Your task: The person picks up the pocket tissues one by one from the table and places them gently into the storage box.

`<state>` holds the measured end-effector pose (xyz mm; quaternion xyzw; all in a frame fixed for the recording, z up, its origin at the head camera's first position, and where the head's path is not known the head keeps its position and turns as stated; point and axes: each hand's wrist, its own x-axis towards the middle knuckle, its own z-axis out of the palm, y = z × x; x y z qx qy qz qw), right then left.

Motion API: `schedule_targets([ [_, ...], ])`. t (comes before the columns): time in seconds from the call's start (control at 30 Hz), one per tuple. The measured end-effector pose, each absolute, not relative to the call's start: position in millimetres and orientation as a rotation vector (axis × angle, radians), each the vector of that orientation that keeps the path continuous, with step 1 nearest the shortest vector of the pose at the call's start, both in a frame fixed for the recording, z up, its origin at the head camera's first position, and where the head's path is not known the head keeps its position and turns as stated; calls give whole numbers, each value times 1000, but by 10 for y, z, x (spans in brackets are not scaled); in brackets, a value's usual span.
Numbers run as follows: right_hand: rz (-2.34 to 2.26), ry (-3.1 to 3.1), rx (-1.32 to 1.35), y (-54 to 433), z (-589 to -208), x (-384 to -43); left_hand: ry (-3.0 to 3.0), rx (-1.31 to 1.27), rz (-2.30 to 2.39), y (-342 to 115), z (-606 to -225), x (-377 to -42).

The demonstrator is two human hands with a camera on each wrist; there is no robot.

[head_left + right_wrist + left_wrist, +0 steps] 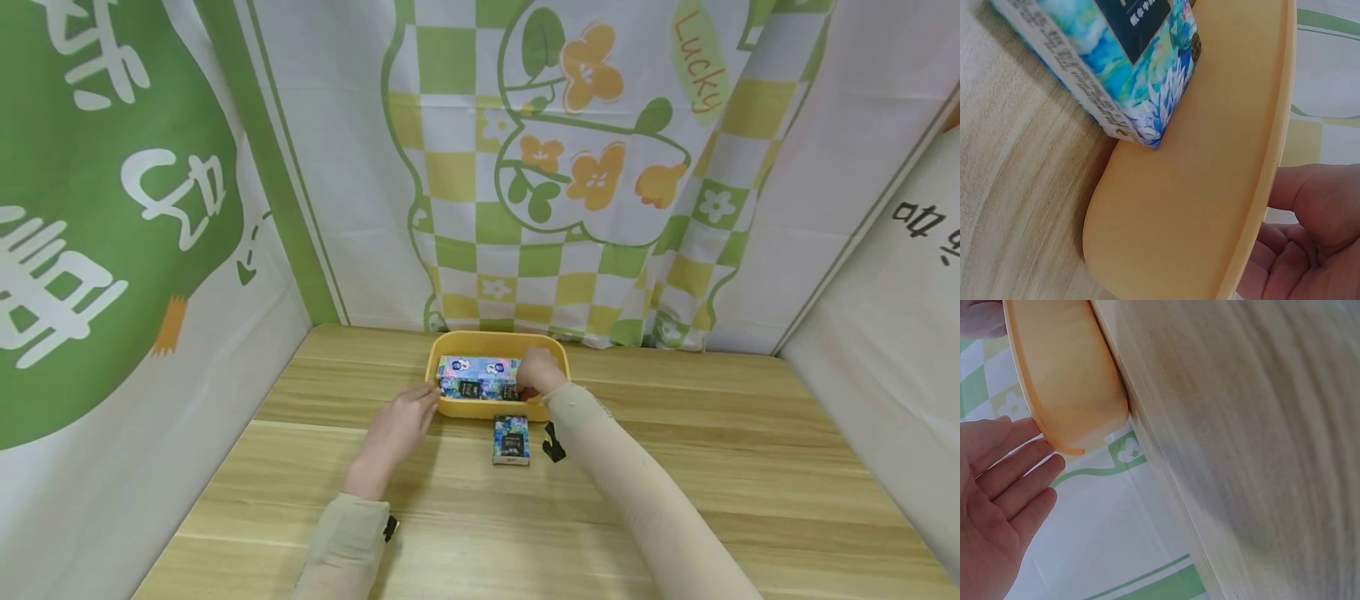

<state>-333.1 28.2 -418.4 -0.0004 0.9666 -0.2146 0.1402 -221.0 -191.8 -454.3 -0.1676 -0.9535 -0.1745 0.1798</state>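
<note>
A yellow plastic basket [472, 410] stands on the table near the back curtain. Inside, light blue and pink tissue packs [468, 367] lie behind blue floral packs with black labels [470, 390]. My left hand [401, 423] touches the basket's left end with extended fingers, as the left wrist view also shows. My right hand [542, 372] reaches over the rim into the right end, beside the packs. Its fingers look bent, but the rim hides their tips and anything between them. One floral tissue pack [512, 440] lies on the table in front of the basket.
The wooden table [465, 517] extends around the basket. A patterned curtain [525, 283] hangs behind its back edge, with printed cloth at both sides. Black strap ends [553, 442] hang by each wrist.
</note>
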Motion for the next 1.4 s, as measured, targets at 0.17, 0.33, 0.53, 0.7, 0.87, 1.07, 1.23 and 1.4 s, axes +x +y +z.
schedule_targets([
  [0.17, -568, 2814, -22, 281, -4185, -3341, -2696, -472, -506, -1913, -4539, -2211],
  [0.33, -541, 2818, -18, 274, -4205, -3367, -2685, -481, -501, -1916, -4549, -2218],
  [0.53, -572, 2808, 1, 270, -4232, -3382, -2684, -481, -509, -1920, -4551, -2211],
  [0.7, -600, 2807, -13, 278, -4227, -3368, -2685, -483, -502, -1923, -4567, -2220],
  [0.87, -615, 2815, -38, 291, -4220, -3352, -2692, -479, -497, -1923, -4566, -2222],
  [1.07, -628, 2814, -33, 285, -4206, -3327, -2686, -482, -500, -1925, -4563, -2215],
  [1.23, -598, 2839, -50, 280, -4226, -3324, -2681, -480, -499, -1922, -4562, -2215],
  [1.4, -597, 2851, -61, 287, -4239, -3317, -2689, -478, -506, -1921, -4563, -2218],
])
